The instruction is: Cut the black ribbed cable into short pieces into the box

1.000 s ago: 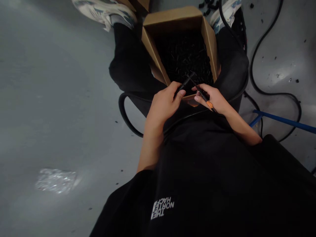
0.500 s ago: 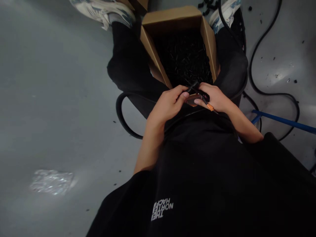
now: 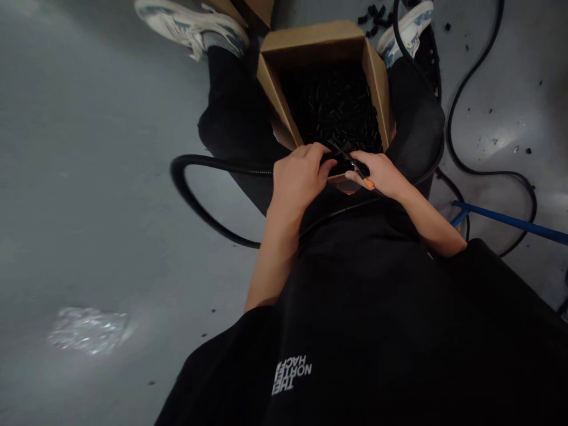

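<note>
My left hand point(image 3: 298, 175) is closed around a black corrugated tube point(image 3: 195, 160), over the near edge of a cardboard box. The tube's end at my fingers is hard to make out against the dark contents. From that hand the tube bows out to the left in a wide loop and returns beneath my forearm. In my right hand point(image 3: 385, 175) is a pair of scissors point(image 3: 354, 164) with orange on the handle. Their dark blades point up and left, close to my left fingertips. Short black tube pieces point(image 3: 339, 106) fill much of the box point(image 3: 310, 38).
The box stands between my legs. More black tubing point(image 3: 488, 172) snakes over the grey floor at right, near a blue bar point(image 3: 519, 222). Loose black bits point(image 3: 375, 18) lie by my right shoe. A clear plastic bag point(image 3: 89, 329) lies at lower left.
The tube loop at left has pushed farther out to the left. The corrugated length that showed between my hands is no longer visible there. The scissors' blades now show more clearly.
</note>
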Demonstrator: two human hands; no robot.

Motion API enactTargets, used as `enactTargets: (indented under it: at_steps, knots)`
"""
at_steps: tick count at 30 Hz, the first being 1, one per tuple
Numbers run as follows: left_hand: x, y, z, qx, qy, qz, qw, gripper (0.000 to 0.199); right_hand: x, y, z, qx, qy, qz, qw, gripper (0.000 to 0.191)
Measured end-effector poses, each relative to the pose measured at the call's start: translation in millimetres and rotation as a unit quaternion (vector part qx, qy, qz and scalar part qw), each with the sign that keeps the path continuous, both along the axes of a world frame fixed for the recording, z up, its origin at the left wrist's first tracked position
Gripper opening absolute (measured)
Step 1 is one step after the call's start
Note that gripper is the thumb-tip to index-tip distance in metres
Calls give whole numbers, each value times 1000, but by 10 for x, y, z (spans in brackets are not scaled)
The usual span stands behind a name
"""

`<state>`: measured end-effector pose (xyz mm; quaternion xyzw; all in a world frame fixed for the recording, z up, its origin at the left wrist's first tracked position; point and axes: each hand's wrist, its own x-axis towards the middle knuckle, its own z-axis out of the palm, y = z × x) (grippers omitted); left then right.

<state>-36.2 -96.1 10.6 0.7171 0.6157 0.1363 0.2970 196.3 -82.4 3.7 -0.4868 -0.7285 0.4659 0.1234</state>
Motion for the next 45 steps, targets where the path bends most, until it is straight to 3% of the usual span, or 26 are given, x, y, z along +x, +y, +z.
enactTargets:
  at_steps: [5, 9, 16, 20, 26, 30, 34, 40, 45]
  knots:
    - [-17, -40, -53, 3, -30, 68, 997, 18, -8, -59, 13, -18, 13, -23, 999, 54]
    - [-47, -41, -56, 4, -134, 130, 982, 26, 25, -83, 45, 0, -30, -9, 1000, 51]
    - [-50, -8, -85, 14, -228, 123, 966, 38, 18, -114, 249, 37, -33, 34, 998, 46]
    - [-47, -7, -122, -1, -250, 120, 961, 42, 23, -115, 247, 54, -29, 41, 997, 49]
    - [-14, -24, -300, 18, -315, 117, 942, 56, 14, -120, 216, 63, -70, 50, 994, 55]
    - [46, -66, -342, 29, -283, 142, 948, 50, -2, -123, 220, 80, -97, 45, 991, 52]
    - [58, -84, -283, 21, -217, 154, 964, 45, 2, -136, 220, 91, -131, 39, 986, 43]
    - [-4, -100, -141, 14, -172, 91, 981, 25, 4, -165, 200, 91, -117, 8, 989, 34]
    - [-15, -109, -62, 11, -186, 51, 981, 30, 3, -142, 190, 97, -58, 27, 993, 31]
